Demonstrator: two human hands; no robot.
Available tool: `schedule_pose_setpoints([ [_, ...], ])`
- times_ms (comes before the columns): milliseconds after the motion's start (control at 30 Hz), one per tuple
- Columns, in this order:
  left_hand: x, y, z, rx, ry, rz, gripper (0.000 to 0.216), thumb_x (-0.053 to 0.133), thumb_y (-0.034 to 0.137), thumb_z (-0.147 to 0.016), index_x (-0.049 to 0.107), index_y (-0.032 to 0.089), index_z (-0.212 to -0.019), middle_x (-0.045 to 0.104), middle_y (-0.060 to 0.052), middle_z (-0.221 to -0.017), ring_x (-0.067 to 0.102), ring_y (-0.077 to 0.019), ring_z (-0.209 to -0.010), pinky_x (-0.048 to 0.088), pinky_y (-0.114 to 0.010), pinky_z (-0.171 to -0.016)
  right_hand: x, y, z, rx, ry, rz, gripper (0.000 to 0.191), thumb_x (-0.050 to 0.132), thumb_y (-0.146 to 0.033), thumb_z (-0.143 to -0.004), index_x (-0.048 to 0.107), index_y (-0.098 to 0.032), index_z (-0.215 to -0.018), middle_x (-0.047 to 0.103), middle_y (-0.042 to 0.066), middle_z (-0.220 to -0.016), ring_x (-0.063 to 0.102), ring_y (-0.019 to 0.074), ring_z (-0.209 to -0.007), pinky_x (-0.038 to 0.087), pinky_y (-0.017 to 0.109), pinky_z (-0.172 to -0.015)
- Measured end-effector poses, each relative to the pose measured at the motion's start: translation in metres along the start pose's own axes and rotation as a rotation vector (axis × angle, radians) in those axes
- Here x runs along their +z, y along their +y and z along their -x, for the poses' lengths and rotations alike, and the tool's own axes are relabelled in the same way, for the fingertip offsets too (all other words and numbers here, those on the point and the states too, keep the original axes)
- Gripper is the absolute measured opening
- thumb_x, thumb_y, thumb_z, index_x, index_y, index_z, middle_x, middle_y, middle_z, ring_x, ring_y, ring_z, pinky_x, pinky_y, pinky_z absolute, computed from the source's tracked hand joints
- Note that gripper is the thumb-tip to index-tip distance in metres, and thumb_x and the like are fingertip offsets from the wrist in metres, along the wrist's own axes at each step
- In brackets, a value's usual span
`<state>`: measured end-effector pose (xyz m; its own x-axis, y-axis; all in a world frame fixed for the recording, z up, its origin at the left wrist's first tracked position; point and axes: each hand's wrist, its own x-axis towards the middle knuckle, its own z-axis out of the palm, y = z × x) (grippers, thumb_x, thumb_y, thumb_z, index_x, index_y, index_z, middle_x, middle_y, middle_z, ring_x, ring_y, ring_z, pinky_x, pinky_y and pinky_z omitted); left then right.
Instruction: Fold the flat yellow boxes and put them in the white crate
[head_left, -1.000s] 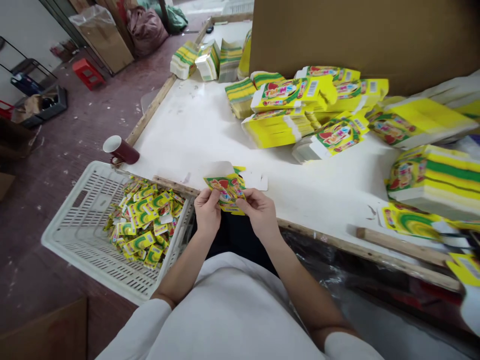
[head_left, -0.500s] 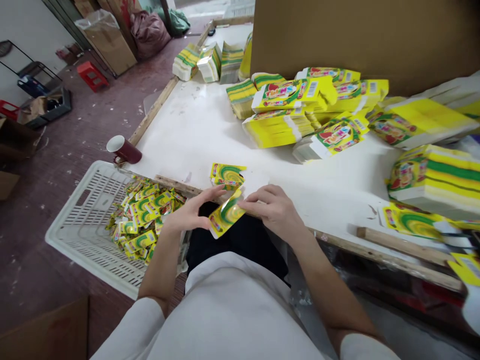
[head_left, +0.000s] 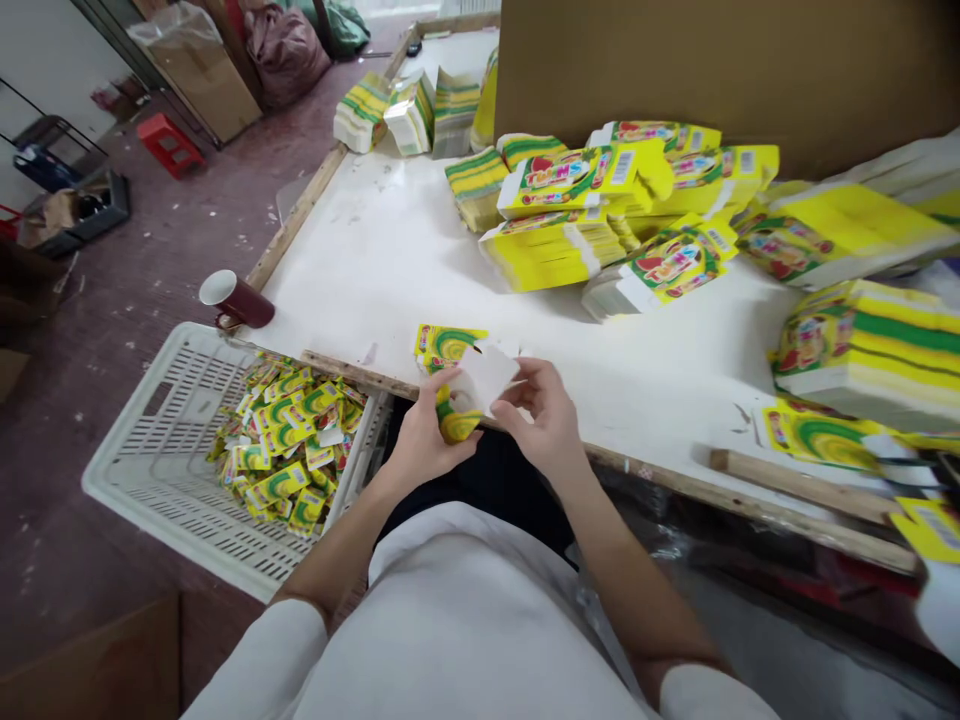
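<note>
White tabletop (head_left: 360, 240), wood-edged. Bent card carton (head_left: 456, 424) at near edge: left hand (head_left: 421, 438), fingers half-curled, gripping; right hand (head_left: 546, 422), fingers parted at white flap (head_left: 487, 376), grip unclear. Slatted crate (head_left: 176, 435) left; board (head_left: 675, 75) blocks far right.

We hold our left hand (head_left: 424, 440) to the right of the basket (head_left: 176, 495), thumb and fingers curved in a grip. Our right hand (head_left: 546, 415) sits farther from the basket, fingers curled (its thumb points leftward). Our bare forearms (head_left: 630, 565) angle inward, converging at the hands.
</note>
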<state>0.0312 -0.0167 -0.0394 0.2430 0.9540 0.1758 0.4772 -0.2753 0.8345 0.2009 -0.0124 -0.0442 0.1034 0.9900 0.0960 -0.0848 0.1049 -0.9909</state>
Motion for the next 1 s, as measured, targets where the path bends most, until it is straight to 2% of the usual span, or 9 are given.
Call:
schedule_pose_setpoints([
  [133, 0.003, 0.0, 0.006, 0.111, 0.008, -0.023, 0.059, 0.075, 0.022, -0.068, 0.042, 0.024, -0.117, 0.064, 0.0, -0.095, 0.065, -0.015, -0.075, 0.051, -0.027, -0.07, 0.001, 0.006, -0.014, 0.493, -0.196, -0.321, 0.041, 0.079, -0.05, -0.071, 0.07, -0.02, -0.096, 0.076, 0.005, -0.088, 0.071, 0.0214, -0.077, 0.057, 0.03, -0.067],
  [200, 0.002, 0.0, 0.006, 0.08, 0.005, 0.002, 0.058, 0.074, 0.021, -0.068, 0.041, 0.025, -0.115, 0.062, 0.003, -0.086, 0.061, -0.0131, -0.068, 0.049, -0.026, -0.066, 0.003, 0.012, -0.011, 0.602, -0.253, -0.468, 0.05, 0.08, -0.06, -0.067, 0.07, -0.022, -0.098, 0.077, 0.005, -0.09, 0.071, 0.0216, -0.078, 0.057, 0.03, -0.065],
  [333, -0.002, 0.0, 0.003, -0.011, 0.026, 0.044, 0.058, 0.073, 0.024, -0.07, 0.037, 0.025, -0.116, 0.059, 0.002, -0.088, 0.059, -0.0132, -0.07, 0.048, -0.025, -0.064, 0.004, 0.019, 0.005, 0.436, -0.401, -0.569, 0.063, 0.079, -0.072, -0.061, 0.07, -0.023, -0.1, 0.075, 0.007, -0.097, 0.071, 0.0227, -0.088, 0.058, 0.036, -0.079],
  [500, 0.004, 0.003, 0.003, 0.059, -0.07, -0.119, 0.061, 0.071, 0.022, -0.069, 0.037, 0.026, -0.119, 0.061, 0.0, -0.094, 0.064, -0.0168, -0.074, 0.051, -0.028, -0.067, 0.009, 0.014, 0.008, 0.42, -0.139, -0.515, 0.043, 0.087, -0.049, -0.063, 0.07, -0.023, -0.093, 0.075, 0.002, -0.089, 0.07, 0.0221, -0.087, 0.057, 0.037, -0.086],
  [600, 0.007, 0.005, 0.005, 0.12, -0.111, -0.187, 0.061, 0.069, 0.019, -0.067, 0.038, 0.026, -0.119, 0.064, -0.004, -0.106, 0.068, -0.021, -0.087, 0.053, -0.032, -0.074, 0.011, 0.016, 0.003, 0.432, -0.143, -0.41, 0.042, 0.088, -0.046, -0.064, 0.071, -0.023, -0.096, 0.075, 0.002, -0.093, 0.07, 0.023, -0.09, 0.057, 0.038, -0.086],
  [700, 0.005, 0.003, 0.004, 0.075, -0.144, -0.217, 0.061, 0.068, 0.02, -0.068, 0.038, 0.025, -0.12, 0.065, -0.005, -0.106, 0.069, -0.0236, -0.09, 0.054, -0.035, -0.077, 0.01, 0.022, 0.002, 0.336, -0.179, -0.263, 0.055, 0.078, -0.063, -0.07, 0.07, -0.023, -0.107, 0.075, 0.007, -0.106, 0.07, 0.0283, -0.102, 0.056, 0.044, -0.093],
  [800, 0.002, -0.004, 0.0, 0.023, -0.186, -0.217, 0.064, 0.067, 0.021, -0.07, 0.035, 0.022, -0.126, 0.064, -0.005, -0.101, 0.069, -0.0243, -0.086, 0.056, -0.037, -0.075, 0.01, 0.023, 0.008, 0.116, -0.249, -0.042, 0.07, 0.064, -0.071, -0.079, 0.062, -0.023, -0.131, 0.068, 0.012, -0.129, 0.061, 0.0331, -0.124, 0.048, 0.051, -0.107],
  [900, 0.002, -0.011, -0.006, 0.112, -0.188, -0.209, 0.055, 0.064, 0.018, -0.072, 0.041, 0.021, -0.122, 0.061, -0.01, -0.11, 0.067, -0.0256, -0.1, 0.056, -0.04, -0.087, 0.01, 0.02, 0.016, -0.109, -0.356, 0.228, 0.066, 0.059, -0.046, -0.092, 0.041, -0.025, -0.152, 0.05, 0.012, -0.151, 0.047, 0.0298, -0.141, 0.04, 0.049, -0.116],
  [1000, 0.002, -0.013, -0.008, 0.171, -0.107, -0.238, 0.057, 0.065, 0.017, -0.072, 0.041, 0.019, -0.124, 0.053, -0.015, -0.126, 0.061, -0.0268, -0.114, 0.053, -0.042, -0.096, 0.008, 0.018, 0.016, -0.234, -0.313, 0.33, 0.053, 0.048, -0.02, -0.096, 0.046, -0.029, -0.149, 0.055, 0.008, -0.147, 0.054, 0.0236, -0.136, 0.046, 0.042, -0.113],
])
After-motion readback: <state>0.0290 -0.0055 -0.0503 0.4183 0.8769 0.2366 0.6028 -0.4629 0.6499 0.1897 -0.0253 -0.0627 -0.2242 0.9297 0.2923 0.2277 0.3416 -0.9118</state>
